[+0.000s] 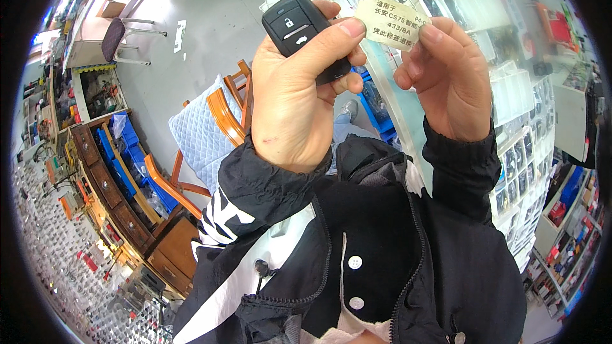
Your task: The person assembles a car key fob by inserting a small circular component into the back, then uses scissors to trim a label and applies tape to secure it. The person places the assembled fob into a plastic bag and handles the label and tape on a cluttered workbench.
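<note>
A black car remote key [294, 26] with lock and car-symbol buttons lies gripped in my left hand [306, 71], its button face towards the camera. Between the thumb and fingers of the same hand is the left edge of a small cream paper label [387, 21] that bears printed writing. My right hand [447, 67] pinches the label's right edge between thumb and index finger. Both hands are raised in front of my chest, with the label spread flat between them and the key just left of it. The back of the key is hidden by my palm and fingers.
Left of my hands stands a wooden armchair [227, 119] with a pale blue quilted cover [198, 134]. A wooden drawer cabinet [105, 186] holds blue bins [129, 148]. On the right, a counter carries clear compartment boxes [516, 172] with small dark items. A stool [114, 43] stands farther off.
</note>
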Tool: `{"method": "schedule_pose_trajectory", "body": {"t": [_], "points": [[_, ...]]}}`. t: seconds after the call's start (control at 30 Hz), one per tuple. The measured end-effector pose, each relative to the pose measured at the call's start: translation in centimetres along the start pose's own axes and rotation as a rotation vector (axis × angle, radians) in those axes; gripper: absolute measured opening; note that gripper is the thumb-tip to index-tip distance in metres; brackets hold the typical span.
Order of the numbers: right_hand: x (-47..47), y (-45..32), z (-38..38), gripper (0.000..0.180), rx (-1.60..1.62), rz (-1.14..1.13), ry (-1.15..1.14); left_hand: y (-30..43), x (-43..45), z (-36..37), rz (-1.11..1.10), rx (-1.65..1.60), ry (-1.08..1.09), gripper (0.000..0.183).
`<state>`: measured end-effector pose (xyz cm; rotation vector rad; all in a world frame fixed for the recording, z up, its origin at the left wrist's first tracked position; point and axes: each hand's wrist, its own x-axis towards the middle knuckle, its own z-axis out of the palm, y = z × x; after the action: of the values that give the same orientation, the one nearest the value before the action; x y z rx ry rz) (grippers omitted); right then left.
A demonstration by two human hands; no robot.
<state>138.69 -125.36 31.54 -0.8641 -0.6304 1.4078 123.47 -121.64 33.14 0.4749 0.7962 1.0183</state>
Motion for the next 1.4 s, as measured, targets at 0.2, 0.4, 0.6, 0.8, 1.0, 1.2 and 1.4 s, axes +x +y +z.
{"method": "schedule_pose_trajectory", "body": {"t": [0.2,0.4,0.6,0.8,1.0,1.2,1.4], "points": [[0.0,0.1,-0.1,0.015,-0.032,-0.026,0.037,-0.4,0.3,-0.2,-0.031,-0.008,-0.009,0.034],[-0.3,0.4,-0.3,0.014,-0.1,-0.062,0.152,-1.0,0.5,-0.4,-0.078,0.03,0.028,0.03],[-1.8,1.2,-1.3,0.009,-0.079,-0.038,0.311,-2.6,0.8,-0.2,-0.183,0.102,0.053,0.031],[-5.4,2.0,-2.8,0.006,-0.149,-0.068,0.52,-4.9,0.3,0.3,-0.373,0.178,-0.069,0.024],[-10.9,2.2,-5.3,0.009,-0.106,-0.231,0.875,-6.9,0.9,1.0,-0.583,0.17,-0.31,0.02],[-18.4,2.9,-6.6,0.013,-0.111,-0.343,1.169,-9.8,1.3,1.7,-0.774,0.209,-0.433,0.025],[-22.4,3.2,-7.7,0.011,-0.053,-0.431,1.253,-12.0,1.2,2.2,-0.813,0.285,-0.531,0.028]]}}
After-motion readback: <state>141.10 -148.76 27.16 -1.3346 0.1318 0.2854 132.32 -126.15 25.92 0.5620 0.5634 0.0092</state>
